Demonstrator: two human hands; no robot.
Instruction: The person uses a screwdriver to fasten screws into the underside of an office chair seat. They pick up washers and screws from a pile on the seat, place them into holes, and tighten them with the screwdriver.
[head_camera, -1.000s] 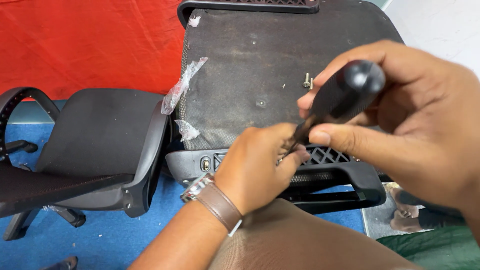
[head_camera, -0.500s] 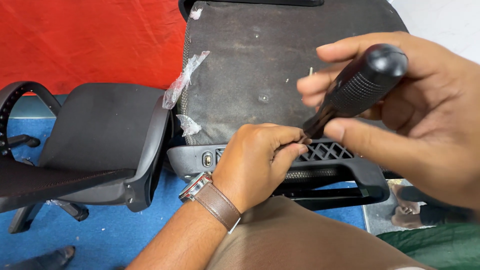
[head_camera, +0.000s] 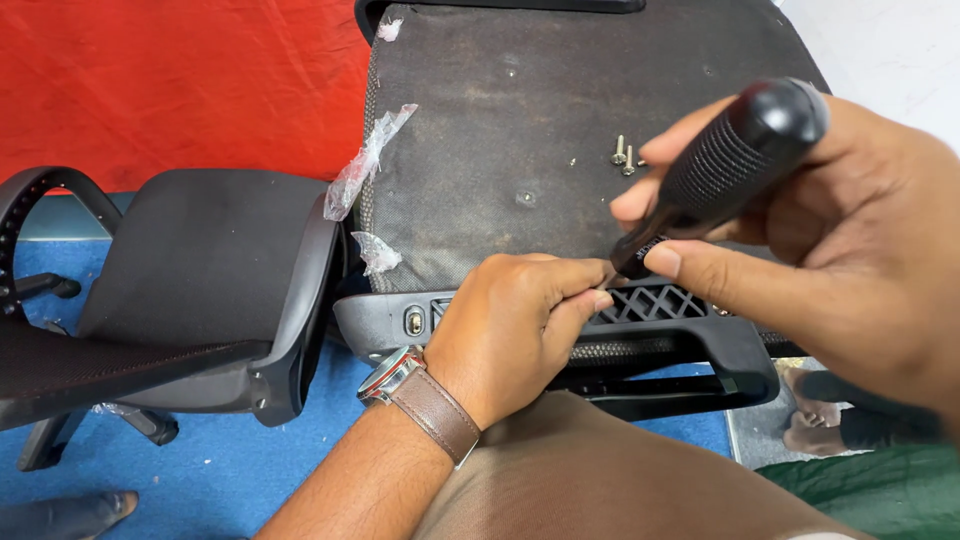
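Blue floor (head_camera: 230, 470) under black office chair (head_camera: 190, 290); upturned grey seat base (head_camera: 560, 140) bearing loose screws (head_camera: 625, 153).

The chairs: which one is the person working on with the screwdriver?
The upturned chair seat in the middle, where both hands meet. The other chair stands untouched at the left.

R hand (head_camera: 850, 250) w/ black screwdriver (head_camera: 730, 165), L hand (head_camera: 515, 325) at tip, on chair frame (head_camera: 680, 335).
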